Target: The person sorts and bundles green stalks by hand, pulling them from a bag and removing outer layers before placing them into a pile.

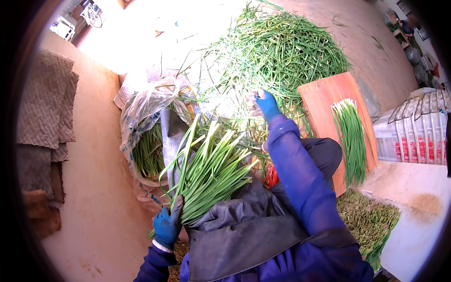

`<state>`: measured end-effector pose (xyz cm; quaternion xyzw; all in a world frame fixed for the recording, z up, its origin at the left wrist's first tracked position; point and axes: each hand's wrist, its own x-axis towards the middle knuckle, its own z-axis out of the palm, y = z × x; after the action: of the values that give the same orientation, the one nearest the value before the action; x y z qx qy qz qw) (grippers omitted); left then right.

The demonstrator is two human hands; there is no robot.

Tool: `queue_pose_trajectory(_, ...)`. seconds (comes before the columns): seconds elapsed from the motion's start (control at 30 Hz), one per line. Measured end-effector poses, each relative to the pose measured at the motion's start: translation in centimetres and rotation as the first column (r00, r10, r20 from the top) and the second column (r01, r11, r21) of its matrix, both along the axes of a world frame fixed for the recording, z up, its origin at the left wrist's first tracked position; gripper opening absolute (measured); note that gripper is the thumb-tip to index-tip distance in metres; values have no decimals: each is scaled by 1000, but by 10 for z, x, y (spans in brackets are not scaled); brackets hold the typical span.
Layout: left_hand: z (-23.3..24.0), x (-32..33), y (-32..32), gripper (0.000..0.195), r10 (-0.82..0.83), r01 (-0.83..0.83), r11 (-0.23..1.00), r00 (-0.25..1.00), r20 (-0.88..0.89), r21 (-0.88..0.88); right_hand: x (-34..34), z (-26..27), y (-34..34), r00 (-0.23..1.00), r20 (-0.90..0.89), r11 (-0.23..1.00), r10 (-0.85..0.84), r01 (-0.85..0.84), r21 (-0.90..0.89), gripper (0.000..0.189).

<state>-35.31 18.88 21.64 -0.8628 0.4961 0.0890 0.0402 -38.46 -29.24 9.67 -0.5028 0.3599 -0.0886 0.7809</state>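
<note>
My left hand (167, 220), in a blue knit glove, grips a loose bunch of long green leaves like garlic chives (215, 172), pale ends fanned upward over my lap. My right hand (261, 105), in a blue and whitish glove, is stretched out above the scattered leaves in front of me; its fingers look bent, and whether it holds anything is unclear. On a wooden board (320, 102) at my right lies a neat bundle of the same greens (352, 148). A dark apron (243, 243) covers my lap.
A large heap of loose leaves (285, 49) lies ahead on the floor. At the left stands an open plastic bag of greens (146, 151). White plastic crates (408, 137) stand at the right, and packed cut greens (370, 218) below the board. A person (408, 26) is far off, upper right.
</note>
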Motion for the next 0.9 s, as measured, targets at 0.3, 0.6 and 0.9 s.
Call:
queue_pose_trajectory(0.3, -36, -19, 55, 61, 59, -62, 996, 998, -37, -69, -29, 36, 104, 940, 341, 870, 18, -183, 459, 20)
queue_pose_trajectory(0.6, -27, -31, 32, 61, 88, -91, 990, 996, -32, -103, -70, -19, 120, 898, 262, 908, 355, -398, 133, 50)
queue_pose_trajectory(0.9, 5, -39, -19, 76, 93, -80, 989, 990, -106, 126, -83, -50, 117, 972, 133, 974, -193, 173, 150, 11)
